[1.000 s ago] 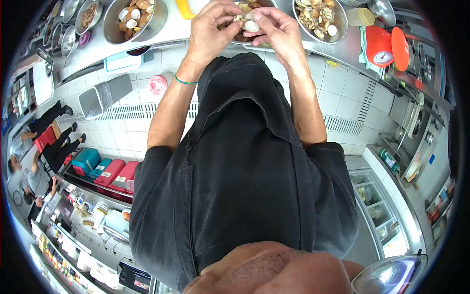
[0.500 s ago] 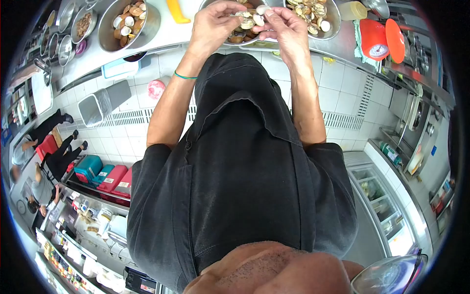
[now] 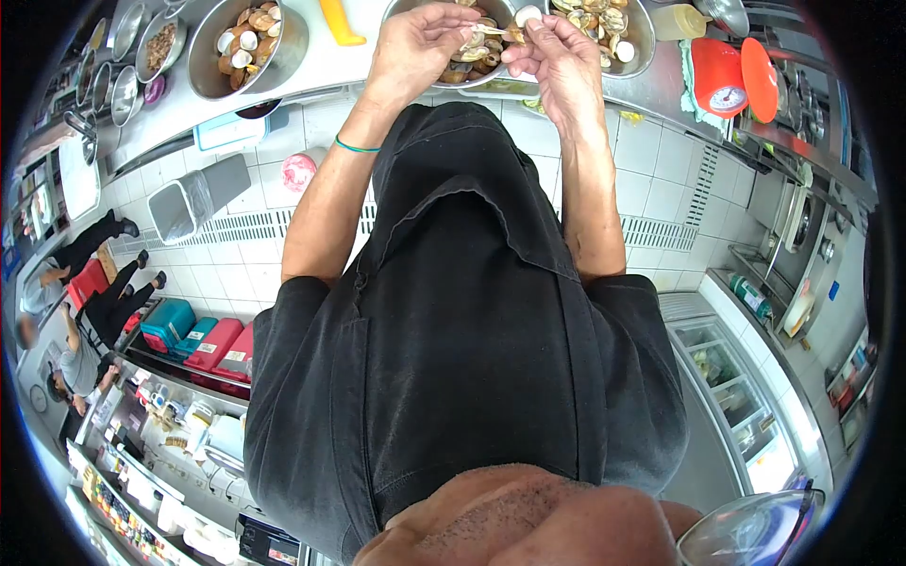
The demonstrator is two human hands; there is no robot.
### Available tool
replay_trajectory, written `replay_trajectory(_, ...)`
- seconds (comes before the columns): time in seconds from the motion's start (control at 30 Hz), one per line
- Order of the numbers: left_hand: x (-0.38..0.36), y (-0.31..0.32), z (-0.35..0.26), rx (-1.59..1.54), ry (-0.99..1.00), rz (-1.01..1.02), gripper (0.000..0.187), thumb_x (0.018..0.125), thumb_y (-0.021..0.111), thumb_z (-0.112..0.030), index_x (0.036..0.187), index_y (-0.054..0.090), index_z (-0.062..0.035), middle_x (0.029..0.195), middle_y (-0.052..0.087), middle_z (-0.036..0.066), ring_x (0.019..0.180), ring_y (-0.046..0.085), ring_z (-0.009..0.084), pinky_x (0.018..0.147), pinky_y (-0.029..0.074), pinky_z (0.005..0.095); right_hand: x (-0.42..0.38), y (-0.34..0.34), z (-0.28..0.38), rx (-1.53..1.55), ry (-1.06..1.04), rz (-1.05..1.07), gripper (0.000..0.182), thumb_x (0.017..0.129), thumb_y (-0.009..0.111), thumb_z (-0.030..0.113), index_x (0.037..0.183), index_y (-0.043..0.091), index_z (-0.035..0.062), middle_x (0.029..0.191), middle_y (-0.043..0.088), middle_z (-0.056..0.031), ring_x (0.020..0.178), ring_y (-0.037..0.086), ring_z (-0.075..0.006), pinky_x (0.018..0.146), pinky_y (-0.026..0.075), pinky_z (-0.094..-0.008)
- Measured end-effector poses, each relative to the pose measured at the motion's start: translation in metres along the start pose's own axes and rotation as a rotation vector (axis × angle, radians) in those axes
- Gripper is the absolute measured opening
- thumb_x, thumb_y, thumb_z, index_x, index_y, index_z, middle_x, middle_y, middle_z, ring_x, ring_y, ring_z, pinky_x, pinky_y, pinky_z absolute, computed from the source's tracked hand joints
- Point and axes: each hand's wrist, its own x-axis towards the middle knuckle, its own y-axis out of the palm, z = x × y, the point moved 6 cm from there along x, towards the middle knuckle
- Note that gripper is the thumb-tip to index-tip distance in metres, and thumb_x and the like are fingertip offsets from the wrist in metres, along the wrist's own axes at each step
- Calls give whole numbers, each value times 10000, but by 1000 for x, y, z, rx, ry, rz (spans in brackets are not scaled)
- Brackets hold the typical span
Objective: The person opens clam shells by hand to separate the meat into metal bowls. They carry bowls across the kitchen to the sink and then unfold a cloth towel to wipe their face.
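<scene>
Head view: black apron (image 3: 472, 330), nearest. Teal band (image 3: 357, 148), one, on the left wrist.

Left hand (image 3: 415, 52), over the near left of the middle bowl: thumb and fingertips pinched almost together on a pale piece (image 3: 486, 30), which points toward the other hand.

Right hand (image 3: 564, 66), just beside: thumb and bent fingers closed on a shell (image 3: 528, 15), white face showing.

Red scale (image 3: 722, 85), right, dial visible. Left bowl (image 3: 202, 57), metal: brown and white shells, on the counter (image 3: 326, 71). Middle bowl (image 3: 472, 85), metal: brown clams (image 3: 472, 68), beneath the hands. Right bowl (image 3: 645, 42), metal: pale opened clams. Yellow item (image 3: 340, 24), between left and middle bowls. Bottle (image 3: 679, 21), right of the right bowl.
</scene>
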Motion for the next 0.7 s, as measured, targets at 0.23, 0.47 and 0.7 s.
replay_trajectory(0.23, -5, -2, 0, -126, -51, 61, 300, 888, 627, 76, 1186, 649, 46, 1151, 698, 126, 1072, 663, 177, 958, 539, 287, -1, 3, 4, 15, 44, 24, 201, 1035, 493, 129, 1083, 544, -60, 911, 673, -193, 682, 711, -232, 541, 556, -272)
replay_trajectory(0.47, -10, 2, -7, -58, -77, 65, 309, 865, 628, 107, 1161, 670, 32, 1145, 700, 118, 1017, 677, 152, 931, 553, 275, 1, 4, 1, 16, 42, 42, 191, 1019, 522, 103, 1107, 542, -65, 911, 669, -193, 700, 710, -231, 558, 559, -268)
replay_trajectory(0.7, -10, -1, -4, -102, -115, 67, 280, 883, 629, 70, 1153, 675, 17, 1092, 705, 105, 956, 667, 131, 871, 540, 247, 5, -1, -5, 80, 48, 94, 144, 976, 580, 41, 1061, 589, -75, 918, 669, -172, 735, 709, -249, 597, 569, -297)
